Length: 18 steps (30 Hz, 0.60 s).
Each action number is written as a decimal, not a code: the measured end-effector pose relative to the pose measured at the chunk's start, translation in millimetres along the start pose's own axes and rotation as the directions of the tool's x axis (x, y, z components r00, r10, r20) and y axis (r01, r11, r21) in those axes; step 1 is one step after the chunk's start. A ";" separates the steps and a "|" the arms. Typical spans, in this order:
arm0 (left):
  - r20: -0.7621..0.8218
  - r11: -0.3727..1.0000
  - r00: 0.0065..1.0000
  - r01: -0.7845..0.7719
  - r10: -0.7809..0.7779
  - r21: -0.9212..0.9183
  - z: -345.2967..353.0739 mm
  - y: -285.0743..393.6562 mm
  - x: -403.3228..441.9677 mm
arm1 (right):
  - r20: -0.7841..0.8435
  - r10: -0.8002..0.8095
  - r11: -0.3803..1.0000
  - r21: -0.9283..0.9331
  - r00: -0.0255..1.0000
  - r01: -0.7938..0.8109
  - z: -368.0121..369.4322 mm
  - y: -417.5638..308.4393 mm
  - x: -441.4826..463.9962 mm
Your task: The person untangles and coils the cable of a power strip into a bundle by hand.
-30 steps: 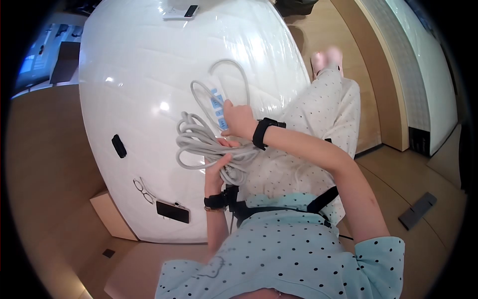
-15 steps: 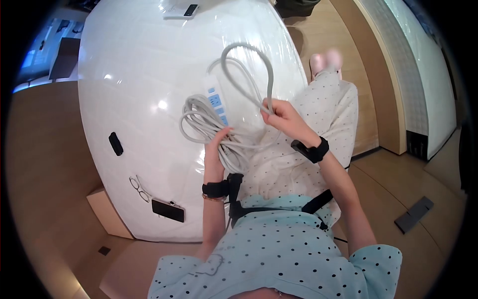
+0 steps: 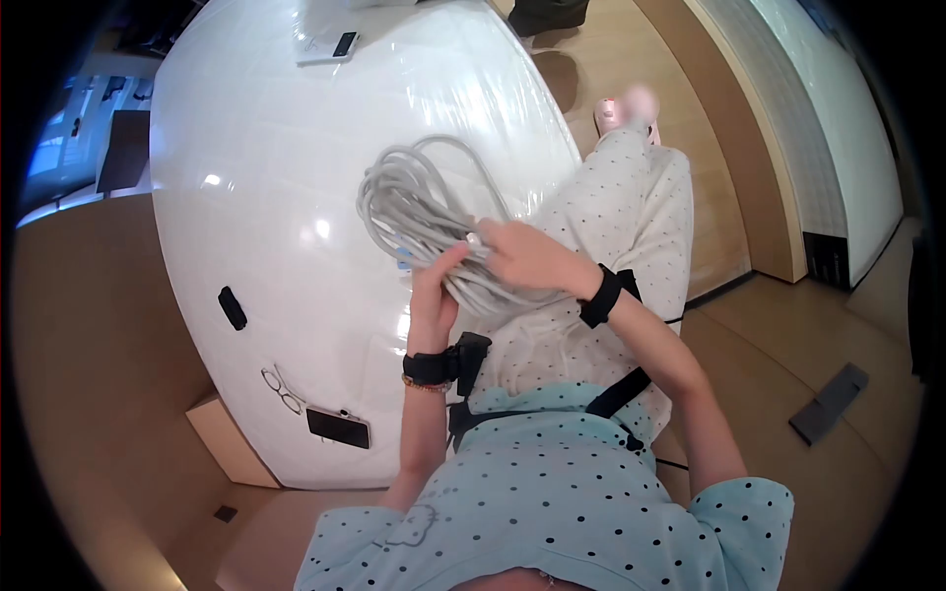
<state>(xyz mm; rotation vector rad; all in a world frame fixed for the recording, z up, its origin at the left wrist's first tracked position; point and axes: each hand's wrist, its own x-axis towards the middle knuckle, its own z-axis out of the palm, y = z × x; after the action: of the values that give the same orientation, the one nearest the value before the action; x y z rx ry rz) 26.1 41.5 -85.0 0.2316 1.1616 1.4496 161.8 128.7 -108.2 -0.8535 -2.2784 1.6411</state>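
A thick bundle of looped grey cable point(image 3: 414, 192) is held over the white plastic-covered mattress point(image 3: 266, 148) and my lap. My left hand point(image 3: 434, 286) is closed round the lower left side of the coils, thumb on top. The fingers of my right hand point(image 3: 522, 254) are closed on the cable at the right side of the bundle. Below the coils, the power strip point(image 3: 404, 258) shows only as a small blue and white part. One loop of cable arches beyond the bundle towards my leg.
On the mattress lie a black object point(image 3: 233, 308), glasses point(image 3: 283, 390), a phone point(image 3: 338, 427) and, at the far end, a white box point(image 3: 325, 47) with a dark panel. A grey flat object point(image 3: 829, 404) is on the floor at right. Another person's dark-clothed part point(image 3: 548, 15) shows at the top.
My right hand has brought its length of cable back to the bundle beside my left hand. The coils now lie over most of the power strip, and the view has shifted slightly.
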 end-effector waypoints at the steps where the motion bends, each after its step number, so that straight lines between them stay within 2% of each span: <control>1: -0.007 1.000 1.000 0.012 -0.012 -0.026 2.3 0.5 -0.3 | 0.062 0.046 0.990 -0.138 0.997 -0.037 -2.3 -16.1 -2.7; 2: -0.017 0.998 1.000 0.026 -0.027 -0.051 4.9 2.1 -1.9 | 0.119 0.102 0.960 -0.272 0.988 -0.066 -2.7 -27.6 -4.9; 3: -0.025 0.996 0.999 0.037 -0.039 -0.075 6.2 3.8 -2.1 | 0.148 0.115 0.963 -0.259 0.982 -0.074 -1.9 -32.7 -4.8; 6: -0.082 0.999 0.996 0.032 -0.029 0.038 3.5 4.0 -7.2 | 0.214 0.142 0.971 -0.220 0.966 -0.094 1.0 -39.1 -2.8; 8: -0.100 1.000 0.995 0.012 -0.009 0.024 -10.2 -2.2 -5.3 | 0.241 0.152 0.975 -0.195 0.959 -0.105 3.2 -38.6 -2.3; 9: -0.109 1.000 0.994 -0.001 0.002 0.015 -16.7 -4.6 -3.7 | 0.232 0.100 0.977 -0.207 0.968 -0.051 2.5 -38.7 -1.9; 11: -0.140 0.995 0.990 -0.031 0.017 -0.098 -24.8 -8.1 -2.1 | 0.222 -0.005 0.971 -0.232 0.975 0.058 -0.7 -40.5 -0.8; 14: -0.188 0.973 0.982 -0.071 0.029 -0.220 -33.2 -4.9 -4.9 | 0.222 0.016 0.964 -0.263 0.975 0.044 -10.4 -46.7 -2.7; 17: -0.138 0.935 0.990 -0.079 0.032 -0.345 -51.9 -1.8 -6.1 | 0.118 0.021 0.999 0.047 0.993 -0.027 -28.2 -35.7 0.9; 18: -0.094 0.920 0.995 -0.077 0.044 -0.385 -58.3 0.2 -7.1 | -0.023 0.069 0.998 -0.001 0.997 -0.069 -30.0 -29.7 7.0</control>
<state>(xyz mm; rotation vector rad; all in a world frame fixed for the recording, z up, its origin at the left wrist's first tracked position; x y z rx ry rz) -13.8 6.1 -109.6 -0.0720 0.9135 1.7242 160.8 150.3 -71.2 -0.9570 -2.2598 1.6488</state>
